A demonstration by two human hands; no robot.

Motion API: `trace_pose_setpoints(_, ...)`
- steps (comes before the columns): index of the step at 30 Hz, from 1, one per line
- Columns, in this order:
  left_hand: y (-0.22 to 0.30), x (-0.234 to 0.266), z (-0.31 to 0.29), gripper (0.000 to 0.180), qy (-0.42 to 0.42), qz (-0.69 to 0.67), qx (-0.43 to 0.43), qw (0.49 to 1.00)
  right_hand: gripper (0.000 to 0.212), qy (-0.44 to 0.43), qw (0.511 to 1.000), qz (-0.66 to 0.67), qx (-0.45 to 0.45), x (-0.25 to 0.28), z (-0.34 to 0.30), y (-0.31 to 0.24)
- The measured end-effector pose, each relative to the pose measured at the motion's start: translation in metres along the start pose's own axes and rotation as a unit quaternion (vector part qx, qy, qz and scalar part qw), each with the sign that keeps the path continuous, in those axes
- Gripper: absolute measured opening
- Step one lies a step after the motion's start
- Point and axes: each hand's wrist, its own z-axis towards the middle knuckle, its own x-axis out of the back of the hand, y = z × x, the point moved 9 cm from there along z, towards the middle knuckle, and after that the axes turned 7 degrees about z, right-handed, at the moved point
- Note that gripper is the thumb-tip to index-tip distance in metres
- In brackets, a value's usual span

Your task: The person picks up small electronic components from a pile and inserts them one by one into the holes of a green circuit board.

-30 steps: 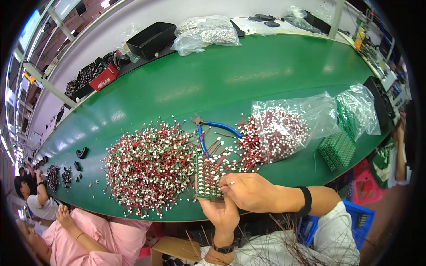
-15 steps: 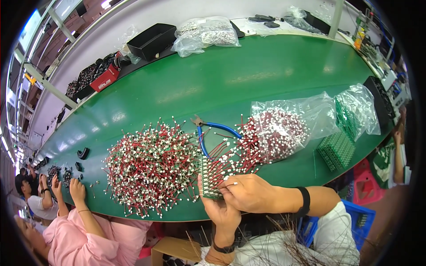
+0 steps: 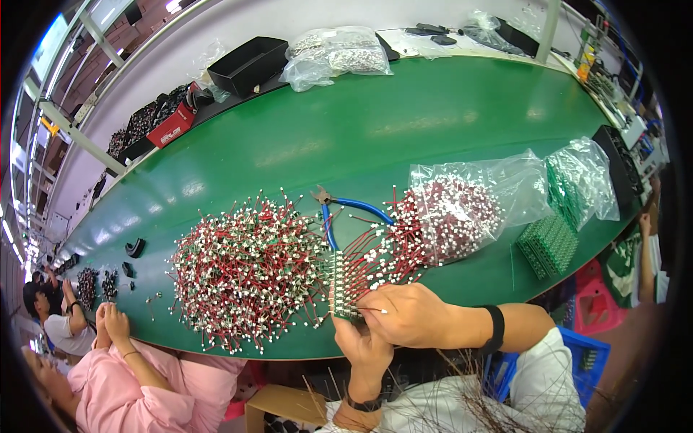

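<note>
My left hand (image 3: pixel 362 346) grips the lower end of a narrow green circuit board panel (image 3: pixel 337 289), which has a row of white connectors and red wires fanning out to the right. My right hand (image 3: pixel 410 315) is closed in a pinch at the panel's lower end, on a cable with a white plug (image 3: pixel 384 311) that pokes out beside the fingers. Its other end is hidden by the fingers. Left of the panel spreads a large heap of wired boards (image 3: pixel 249 274). To the right, red cables with white plugs (image 3: pixel 462 220) spill from a clear plastic bag (image 3: pixel 516 195).
Blue-handled cutters (image 3: pixel 332 206) lie open beyond the panel. Stacked green board panels (image 3: pixel 548 245) stand at the right, near a black tray (image 3: pixel 619 162). A black bin (image 3: pixel 247 66) and bagged parts (image 3: pixel 338 56) line the back. A co-worker in pink (image 3: pixel 137 390) sits at the left.
The panel in my left hand has shifted slightly to the right and its connector row faces up more. The plug by my right hand has dipped. The co-worker's hands have come together.
</note>
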Motion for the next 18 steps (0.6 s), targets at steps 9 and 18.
trace_pose_setpoints(9, -0.005, 0.005, -0.001, 0.067, -0.016, 0.056, -0.013, 0.998, 0.012, -0.020, 0.999, -0.030, -0.015, -0.002, 0.000, 0.001)
trace_pose_setpoints(18, -0.003, 0.008, -0.002, 0.033, -0.001, 0.062, -0.011, 0.998, 0.013, -0.039, 0.995, -0.083, -0.039, 0.002, 0.003, 0.002)
